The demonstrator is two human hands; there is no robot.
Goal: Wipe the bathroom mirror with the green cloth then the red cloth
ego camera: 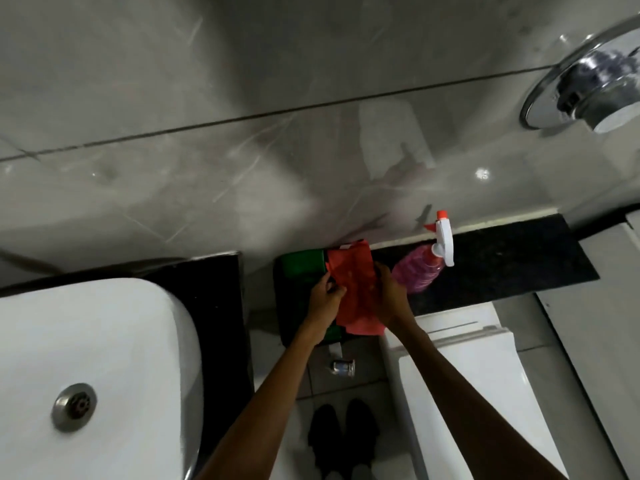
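Both hands (325,299) (389,294) grip red cloth (353,289) over black counter (502,258).

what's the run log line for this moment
left hand + right hand: gripping red cloth | green cloth: on counter, partly under red | spray bottle: untouched

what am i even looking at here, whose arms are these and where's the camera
There is no machine here, just a person. The single picture comes from a wide-angle camera on their head, looking down, so the arms and the shoes at the bottom are their own. Both hands, left hand and right hand, hold a red cloth over a dark counter. A green cloth lies under it on the counter, and a pink spray bottle lies on its side just to the right. A white sink is at left; the wall is grey tile.
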